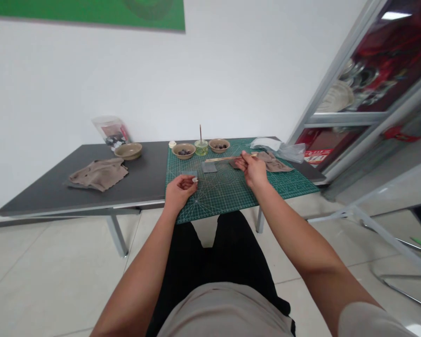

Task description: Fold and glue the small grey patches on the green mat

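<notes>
- The person's black trousers (210,267) and pale grey shirt (224,313) fill the bottom of the view, with both bare forearms reaching forward to the table.
- The left hand (180,192) rests at the near edge of a green cutting mat (228,199), its fingers curled nearly shut. A small white piece (195,179) sits at the fingertips, apparently pinched there, though it is too small to make out clearly.
- A small blue-grey square (191,173) lies just beyond those fingers, touching or almost touching them; the view does not settle which.
- The right hand (253,171) is closed around a long, thin, flat tan strip (221,159), which runs out from the grip towards the left hand and passes above the mat. Its material is hard to tell.
- A grey square pad (209,167) lies on the mat between the hands, under the strip and just short of it.
- A dark flat piece (234,164) lies just beside the right hand, and a taupe cloth (273,162) lies to the right of it.
- At the far edge of the mat stand two tan bowls holding dark pieces (184,150), with a green glass cup (201,148) between them, a thin stick upright in it.
- A white plastic bag (277,150) sits at the far right corner of the mat.
</notes>
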{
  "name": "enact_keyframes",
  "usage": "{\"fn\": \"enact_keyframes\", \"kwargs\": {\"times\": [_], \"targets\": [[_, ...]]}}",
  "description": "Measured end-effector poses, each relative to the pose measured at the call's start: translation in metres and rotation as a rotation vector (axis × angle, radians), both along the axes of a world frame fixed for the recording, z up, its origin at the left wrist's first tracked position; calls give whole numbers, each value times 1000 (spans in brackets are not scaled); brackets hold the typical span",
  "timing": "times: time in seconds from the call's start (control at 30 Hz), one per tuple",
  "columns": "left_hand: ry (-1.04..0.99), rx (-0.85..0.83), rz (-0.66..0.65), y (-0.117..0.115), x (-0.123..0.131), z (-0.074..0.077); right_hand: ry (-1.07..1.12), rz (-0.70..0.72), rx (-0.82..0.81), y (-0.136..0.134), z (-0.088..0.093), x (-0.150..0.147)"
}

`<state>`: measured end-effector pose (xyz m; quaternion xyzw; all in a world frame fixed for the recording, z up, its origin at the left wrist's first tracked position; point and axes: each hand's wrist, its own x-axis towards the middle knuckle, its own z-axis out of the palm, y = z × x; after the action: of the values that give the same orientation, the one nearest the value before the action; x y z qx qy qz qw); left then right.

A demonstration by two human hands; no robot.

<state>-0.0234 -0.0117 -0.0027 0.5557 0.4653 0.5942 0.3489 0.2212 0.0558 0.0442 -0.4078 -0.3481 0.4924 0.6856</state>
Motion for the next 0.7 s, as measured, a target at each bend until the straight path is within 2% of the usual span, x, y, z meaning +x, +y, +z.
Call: {"fn": "enact_keyframes", "kwargs": {"times": [0.17,0.33,0.5,0.7], "targets": [[15,3,14,-1,0,1,-157,-198,165,61,36,1],[3,-18,13,-2,-2,3,-229,-182,226,111,59,-15],[-3,-1,21,-3,-5,3,-339,-120,253,137,55,-31],[4,-19,10,-3,-5,3,-450,-107,251,145,39,-38]]}}
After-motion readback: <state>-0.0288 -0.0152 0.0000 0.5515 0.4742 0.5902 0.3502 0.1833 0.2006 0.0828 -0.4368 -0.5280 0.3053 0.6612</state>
